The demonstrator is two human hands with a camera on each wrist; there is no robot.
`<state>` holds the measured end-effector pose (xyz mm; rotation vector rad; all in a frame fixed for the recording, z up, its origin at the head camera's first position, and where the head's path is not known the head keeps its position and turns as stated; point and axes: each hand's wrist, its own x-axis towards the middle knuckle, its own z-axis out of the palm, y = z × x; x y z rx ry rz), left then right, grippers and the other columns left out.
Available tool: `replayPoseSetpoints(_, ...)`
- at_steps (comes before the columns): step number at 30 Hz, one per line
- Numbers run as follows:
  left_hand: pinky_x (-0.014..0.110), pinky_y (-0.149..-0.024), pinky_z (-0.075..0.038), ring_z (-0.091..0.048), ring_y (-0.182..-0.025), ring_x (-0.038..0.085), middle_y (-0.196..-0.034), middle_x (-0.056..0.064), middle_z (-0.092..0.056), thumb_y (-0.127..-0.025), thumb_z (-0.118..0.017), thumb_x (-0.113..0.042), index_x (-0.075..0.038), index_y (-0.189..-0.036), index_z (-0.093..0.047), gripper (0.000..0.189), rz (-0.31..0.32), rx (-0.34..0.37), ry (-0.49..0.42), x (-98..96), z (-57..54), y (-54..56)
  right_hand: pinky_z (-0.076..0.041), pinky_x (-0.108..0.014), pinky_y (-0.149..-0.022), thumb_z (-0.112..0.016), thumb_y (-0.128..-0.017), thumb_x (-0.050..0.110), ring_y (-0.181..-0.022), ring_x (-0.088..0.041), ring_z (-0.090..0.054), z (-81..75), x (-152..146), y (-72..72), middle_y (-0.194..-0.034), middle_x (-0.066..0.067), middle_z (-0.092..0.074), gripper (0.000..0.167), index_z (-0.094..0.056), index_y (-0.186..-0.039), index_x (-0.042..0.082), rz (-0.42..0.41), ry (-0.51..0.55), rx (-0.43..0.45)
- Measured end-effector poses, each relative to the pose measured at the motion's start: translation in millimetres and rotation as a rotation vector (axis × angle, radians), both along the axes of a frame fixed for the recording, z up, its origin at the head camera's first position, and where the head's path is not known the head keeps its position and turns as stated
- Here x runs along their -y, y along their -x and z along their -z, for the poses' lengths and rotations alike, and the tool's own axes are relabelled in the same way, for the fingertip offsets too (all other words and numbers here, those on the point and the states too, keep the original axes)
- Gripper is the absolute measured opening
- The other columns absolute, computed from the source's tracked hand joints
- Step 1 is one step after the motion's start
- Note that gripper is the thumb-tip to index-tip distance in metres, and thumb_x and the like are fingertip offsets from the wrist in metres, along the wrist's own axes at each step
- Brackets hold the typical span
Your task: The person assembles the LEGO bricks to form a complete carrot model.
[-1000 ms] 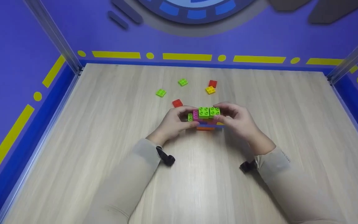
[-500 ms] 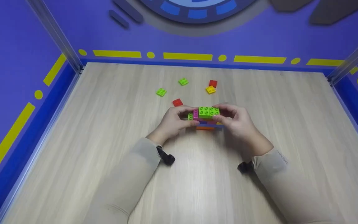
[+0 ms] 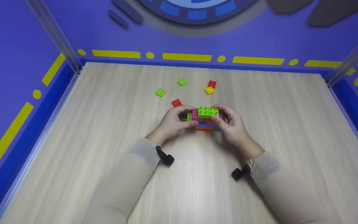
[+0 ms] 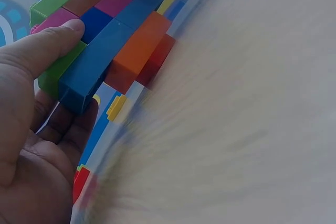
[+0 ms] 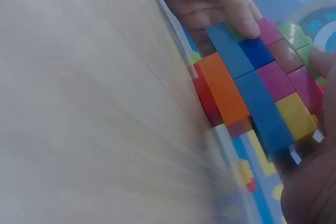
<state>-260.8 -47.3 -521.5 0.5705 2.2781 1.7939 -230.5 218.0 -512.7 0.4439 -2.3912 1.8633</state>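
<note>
A stepped stack of toy building bricks point(image 3: 202, 122) stands upright at the middle of the table, between my hands. Two light green bricks point(image 3: 208, 111) sit side by side on top. In the left wrist view its side shows pink, yellow and dark blue bricks, long blue bricks point(image 4: 122, 30) and an orange brick point(image 4: 137, 51) near the bottom. My left hand point(image 3: 174, 122) grips the left end, thumb in front, fingers behind. With its thumb against the front of the right green brick and fingers behind, my right hand point(image 3: 234, 126) holds the other end.
Behind the stack lie loose flat bricks: a red one point(image 3: 176, 102) close to the left hand, two green ones point(image 3: 160, 92) farther back, and a yellow one point(image 3: 209, 90) touching another red one point(image 3: 212, 84). Blue panels point(image 3: 185, 43) wall the table's back and sides.
The narrow gap between the two top green bricks has closed. My right hand and forearm have shifted a little left, its wrist turning inward. The left hand stays nearly still.
</note>
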Motion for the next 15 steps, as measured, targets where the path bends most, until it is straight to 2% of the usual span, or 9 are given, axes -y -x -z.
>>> replayPoseSetpoints(7, 0.045, -0.122, -0.055, -0.071, -0.134, 0.025, -0.145, 0.009, -0.076, -0.098, -0.09, -0.018, -0.011, -0.146, -0.073, 0.051, 0.018, -0.006, -0.004, 1.4, -0.6, -1.0, -0.057, -0.019, -0.105, -0.077, -0.105, 0.0, -0.12, -0.013, -0.068, 5.7, -1.4, 0.7, -0.136, -0.006, -0.073, 0.047, -0.067, -0.151, -0.001, 0.009, 0.063, 0.019)
replayPoseSetpoints(9, 0.045, -0.123, -0.054, -0.07, -0.136, 0.026, -0.146, 0.011, -0.075, -0.102, -0.086, -0.02, -0.009, -0.147, -0.072, 0.049, 0.028, -0.01, -0.019, 2.7, -0.6, -1.1, -0.058, -0.02, -0.103, -0.079, -0.103, -0.001, -0.119, -0.013, -0.07, 5.9, -1.6, 1.2, -0.135, -0.006, -0.073, 0.05, -0.066, -0.152, -0.001, 0.005, 0.065, 0.027)
replayPoseSetpoints(11, 0.043, -0.123, -0.053, -0.068, -0.137, 0.028, -0.147, 0.014, -0.074, -0.107, -0.076, -0.027, -0.007, -0.147, -0.071, 0.046, 0.028, -0.029, -0.044, 4.2, 0.4, -0.1, -0.059, -0.019, -0.102, -0.08, -0.102, -0.002, -0.118, -0.012, -0.071, 5.6, -1.7, 0.9, -0.134, -0.006, -0.074, 0.051, -0.066, -0.151, -0.002, 0.006, 0.062, 0.043)
replayPoseSetpoints(13, 0.039, -0.12, -0.051, -0.067, -0.138, 0.032, -0.146, 0.018, -0.073, -0.108, -0.066, -0.03, -0.002, -0.146, -0.071, 0.048, -0.002, -0.055, -0.09, 5.0, 1.2, 1.7, -0.059, -0.019, -0.102, -0.082, -0.101, 0.0, -0.118, -0.012, -0.071, 5.2, -2.0, 0.2, -0.133, -0.005, -0.074, 0.052, -0.066, -0.15, -0.002, 0.01, 0.056, 0.063)
replayPoseSetpoints(15, 0.037, -0.118, -0.05, -0.066, -0.137, 0.033, -0.144, 0.019, -0.073, -0.108, -0.059, -0.029, -0.001, -0.143, -0.072, 0.047, -0.087, -0.092, -0.11, 5.6, 1.4, 4.2, -0.058, -0.019, -0.103, -0.083, -0.101, 0.0, -0.119, -0.012, -0.071, 5.0, -2.4, 0.1, -0.133, -0.004, -0.074, 0.051, -0.067, -0.149, -0.003, 0.017, 0.055, 0.076)
